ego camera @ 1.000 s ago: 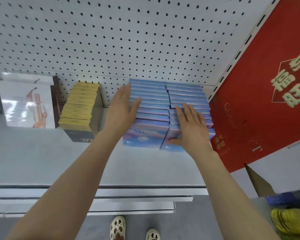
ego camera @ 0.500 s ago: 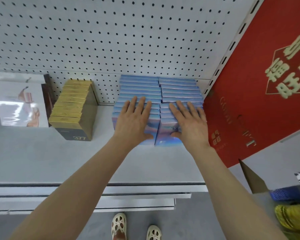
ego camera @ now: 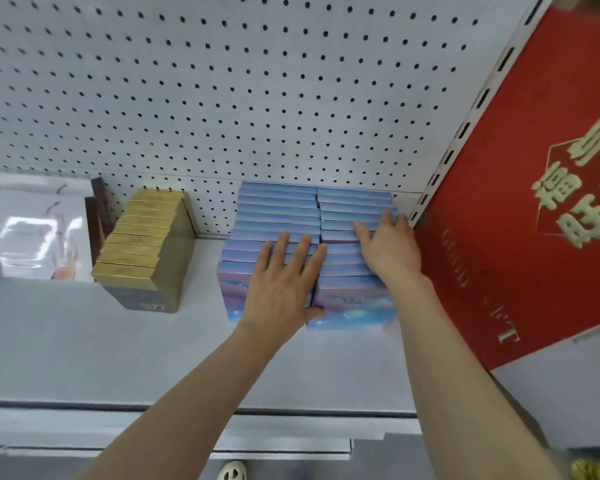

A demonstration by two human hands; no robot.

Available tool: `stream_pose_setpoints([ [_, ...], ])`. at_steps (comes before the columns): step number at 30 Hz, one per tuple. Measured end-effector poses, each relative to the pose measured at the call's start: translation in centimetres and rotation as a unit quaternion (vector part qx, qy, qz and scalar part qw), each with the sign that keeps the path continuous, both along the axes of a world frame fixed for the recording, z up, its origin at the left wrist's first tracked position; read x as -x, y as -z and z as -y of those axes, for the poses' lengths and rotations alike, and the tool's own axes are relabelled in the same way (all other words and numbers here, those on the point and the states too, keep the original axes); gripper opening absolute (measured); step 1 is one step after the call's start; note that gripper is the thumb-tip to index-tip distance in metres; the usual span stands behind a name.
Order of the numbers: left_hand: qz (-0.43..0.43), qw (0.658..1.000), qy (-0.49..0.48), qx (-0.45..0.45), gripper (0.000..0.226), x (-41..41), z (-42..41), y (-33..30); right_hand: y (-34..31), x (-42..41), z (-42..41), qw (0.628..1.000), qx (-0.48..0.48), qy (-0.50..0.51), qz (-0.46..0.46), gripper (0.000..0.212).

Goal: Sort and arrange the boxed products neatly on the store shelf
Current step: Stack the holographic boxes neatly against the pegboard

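Two rows of blue boxes stand upright side by side on the grey shelf [ego camera: 118, 358], running back to the pegboard. My left hand [ego camera: 281, 289] lies flat with straight fingers on the front boxes of the left blue row [ego camera: 274, 209]. My right hand [ego camera: 388, 247] rests with spread fingers on top of the right blue row [ego camera: 350, 299], near its right edge and further back. A row of gold boxes [ego camera: 142, 244] stands to the left of the blue ones.
A white glossy box [ego camera: 39, 237] stands at the far left of the shelf. A big red gift box [ego camera: 534, 202] leans at the right, close to the right blue row. The pegboard [ego camera: 222, 91] forms the back wall. Bare shelf lies in front of the boxes.
My right hand has slid back and to the right along the top of the right blue row. My left hand stays flat on the left row's front boxes.
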State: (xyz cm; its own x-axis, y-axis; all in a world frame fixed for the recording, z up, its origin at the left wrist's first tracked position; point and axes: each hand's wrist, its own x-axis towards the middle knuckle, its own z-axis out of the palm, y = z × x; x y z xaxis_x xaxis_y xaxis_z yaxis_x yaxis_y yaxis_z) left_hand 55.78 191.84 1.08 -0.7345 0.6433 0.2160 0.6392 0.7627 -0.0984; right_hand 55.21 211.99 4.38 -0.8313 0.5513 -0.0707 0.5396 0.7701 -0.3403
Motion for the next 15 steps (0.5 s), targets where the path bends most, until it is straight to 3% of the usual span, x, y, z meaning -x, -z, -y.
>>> stream_pose_setpoints([
  [11, -0.005, 1.0, 0.014, -0.007, 0.106, 0.4, 0.2, -0.1, 0.7, 0.8, -0.5, 0.998, -0.053, -0.023, -0.002, 0.077],
  [15, -0.009, 1.0, 0.016, -0.007, 0.104, 0.5, 0.3, -0.1, 0.2, 1.0, -0.8, 0.998, -0.021, -0.05, 0.013, 0.072],
])
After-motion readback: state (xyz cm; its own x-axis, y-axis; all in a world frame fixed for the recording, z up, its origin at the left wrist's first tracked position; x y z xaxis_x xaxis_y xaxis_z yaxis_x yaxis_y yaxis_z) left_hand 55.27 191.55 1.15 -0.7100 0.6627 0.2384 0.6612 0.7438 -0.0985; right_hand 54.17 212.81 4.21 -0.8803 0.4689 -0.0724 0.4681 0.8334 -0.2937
